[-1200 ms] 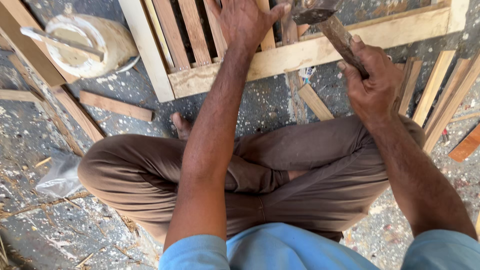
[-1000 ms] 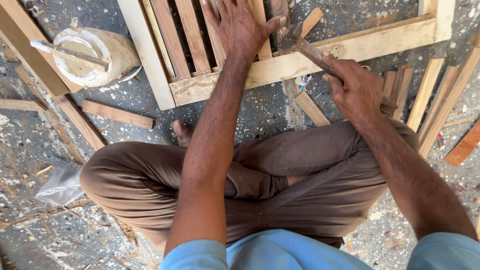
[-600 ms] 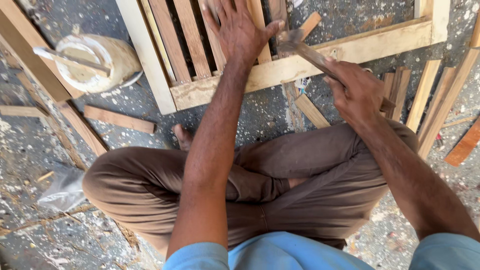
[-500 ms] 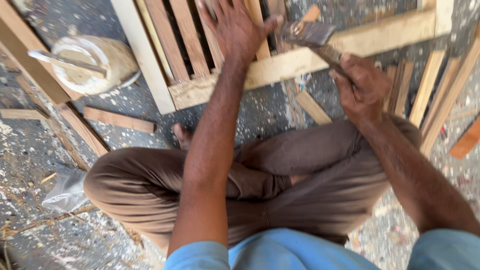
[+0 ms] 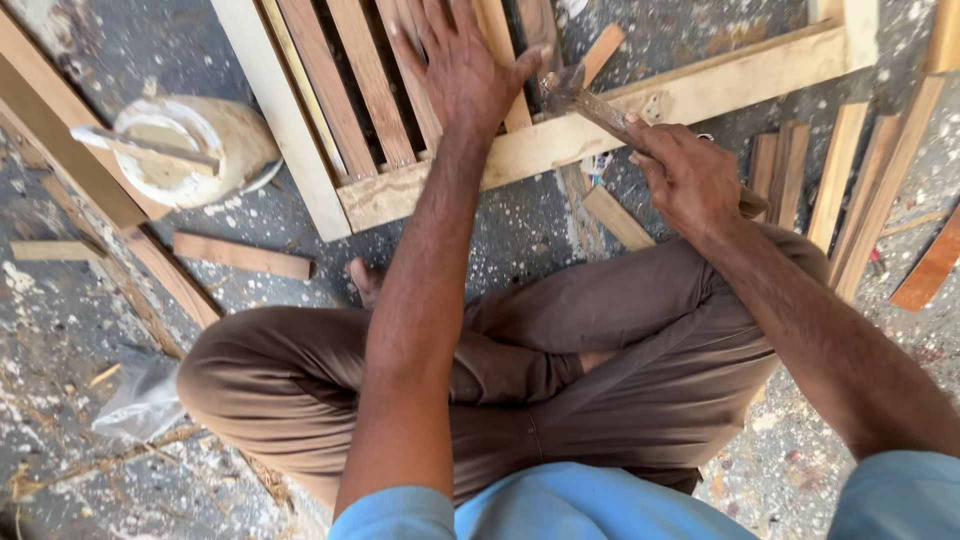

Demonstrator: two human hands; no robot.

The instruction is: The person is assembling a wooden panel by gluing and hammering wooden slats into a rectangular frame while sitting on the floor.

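I sit cross-legged on the ground before a slatted wooden frame (image 5: 700, 95). My left hand (image 5: 462, 68) lies flat with fingers spread on the frame's slats (image 5: 355, 75), pressing them down. My right hand (image 5: 690, 178) is closed around the wooden handle of a hammer (image 5: 585, 98). The hammer's metal head rests low against the frame's pale front rail, just right of my left thumb.
A glue-smeared pot with a stick across it (image 5: 190, 150) stands at the left. Loose wooden strips (image 5: 240, 256) lie on the spattered concrete, more stacked at the right (image 5: 850, 190). A crumpled plastic bag (image 5: 140, 400) lies near my left knee.
The hammer rose and came down again onto the frame's rail beside my left thumb. My left hand stayed pressed on the slats.
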